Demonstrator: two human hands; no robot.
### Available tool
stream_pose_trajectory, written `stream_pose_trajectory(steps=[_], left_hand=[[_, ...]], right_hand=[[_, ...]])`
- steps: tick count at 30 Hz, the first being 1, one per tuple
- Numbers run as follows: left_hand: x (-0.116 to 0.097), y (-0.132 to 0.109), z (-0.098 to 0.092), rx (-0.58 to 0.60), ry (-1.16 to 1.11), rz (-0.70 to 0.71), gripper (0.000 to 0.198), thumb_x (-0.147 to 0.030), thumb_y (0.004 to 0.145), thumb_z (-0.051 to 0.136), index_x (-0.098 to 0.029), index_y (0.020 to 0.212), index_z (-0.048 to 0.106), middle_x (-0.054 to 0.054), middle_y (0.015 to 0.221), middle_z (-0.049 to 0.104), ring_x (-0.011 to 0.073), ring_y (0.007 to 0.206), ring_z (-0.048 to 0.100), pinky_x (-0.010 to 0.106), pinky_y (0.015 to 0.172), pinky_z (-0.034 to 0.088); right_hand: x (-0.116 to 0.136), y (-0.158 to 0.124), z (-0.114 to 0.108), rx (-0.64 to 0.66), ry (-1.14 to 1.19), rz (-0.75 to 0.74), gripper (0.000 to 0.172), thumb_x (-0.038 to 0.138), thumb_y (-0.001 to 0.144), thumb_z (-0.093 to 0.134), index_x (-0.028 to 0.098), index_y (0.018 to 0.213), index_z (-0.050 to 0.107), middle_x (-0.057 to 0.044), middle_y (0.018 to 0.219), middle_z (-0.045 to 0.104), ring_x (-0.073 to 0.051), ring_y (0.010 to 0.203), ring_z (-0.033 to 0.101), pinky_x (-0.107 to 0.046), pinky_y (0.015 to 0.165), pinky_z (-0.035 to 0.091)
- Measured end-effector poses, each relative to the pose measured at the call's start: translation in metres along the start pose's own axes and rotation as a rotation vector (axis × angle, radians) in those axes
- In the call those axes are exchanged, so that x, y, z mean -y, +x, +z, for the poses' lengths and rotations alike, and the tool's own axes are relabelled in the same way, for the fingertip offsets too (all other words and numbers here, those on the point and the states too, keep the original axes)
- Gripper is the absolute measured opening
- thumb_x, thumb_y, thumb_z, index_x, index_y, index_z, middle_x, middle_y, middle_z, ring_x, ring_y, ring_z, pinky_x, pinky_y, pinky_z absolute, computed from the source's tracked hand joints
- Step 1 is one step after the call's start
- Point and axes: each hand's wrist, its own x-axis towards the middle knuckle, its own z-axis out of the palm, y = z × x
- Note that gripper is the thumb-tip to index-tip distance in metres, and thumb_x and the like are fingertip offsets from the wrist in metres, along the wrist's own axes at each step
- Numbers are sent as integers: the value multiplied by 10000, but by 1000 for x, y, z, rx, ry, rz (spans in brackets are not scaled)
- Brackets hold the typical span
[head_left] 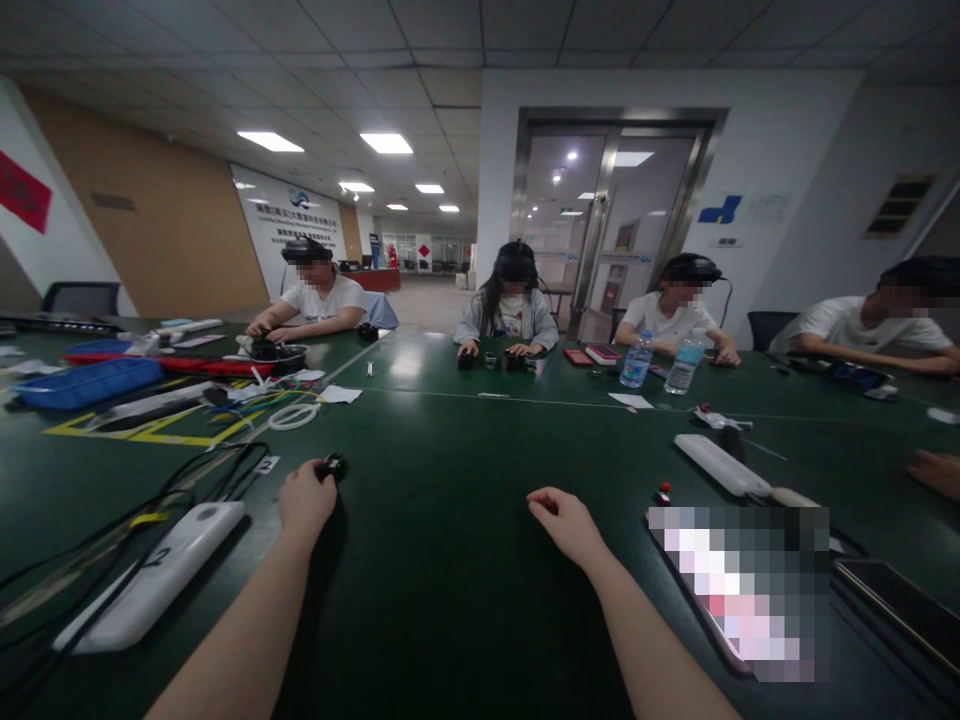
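Note:
My left hand is closed around a small black object just above or on the green table, left of the middle. The thumb and fingers cover part of that object, and its kind is not clear. My right hand rests on the table right of the middle, its fingers curled loosely together and pointing left. Nothing shows between those fingers. Beside my left forearm lies a white power bank-like block marked 2, with black cables around it. Right of my right hand lies a phone, its screen blurred out.
Left stand a blue tray, loose cables and papers. Right are a white block, a second phone and a small red-topped item. Two water bottles stand farther back. Several people with headsets sit around the green table.

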Motion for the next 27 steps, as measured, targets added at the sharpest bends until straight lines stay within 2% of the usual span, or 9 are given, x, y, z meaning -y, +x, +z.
stream_pose_trajectory(steps=[4,11,17,21,24,27], left_hand=[[0,-2,-1,-21,35,-22,487,-290,798,451,-43,1213,514,218,1160,555,318,1076,531,389,893,426],[1,-2,-2,-73,84,-111,502,-378,775,485,-75,1168,561,221,1098,569,332,1059,530,415,874,415],[4,1,-1,-58,73,-113,548,-395,764,484,-42,1179,549,237,1110,573,336,1051,531,396,863,407],[4,3,-3,-37,87,-120,533,-402,759,478,-64,1160,574,231,1111,577,337,1047,533,399,842,416],[-3,-1,-2,2,111,-33,534,-425,761,471,-77,1150,586,220,1097,583,329,1039,537,394,852,417],[-22,-21,1,121,74,218,523,-408,772,476,-69,1156,582,192,1093,579,292,1036,534,366,903,399]], right_hand=[[0,0,0,-13,-19,-7,247,285,822,505,214,1027,623,-31,995,641,-171,896,595,-317,798,447],[3,-2,-1,1,-7,16,248,262,822,506,208,1038,616,-33,1014,635,-167,911,593,-310,802,451],[6,-4,-1,8,11,28,241,261,830,497,209,1038,609,-35,1023,631,-166,914,591,-307,795,461],[5,-4,-1,9,15,32,236,258,829,501,218,1036,607,-30,1037,628,-166,930,588,-308,807,460],[4,-3,0,12,19,27,239,257,829,501,222,1040,607,-29,1047,627,-166,945,585,-308,819,455],[4,-3,1,17,17,26,244,263,830,500,218,1043,609,-29,1037,630,-168,937,588,-308,813,456]])
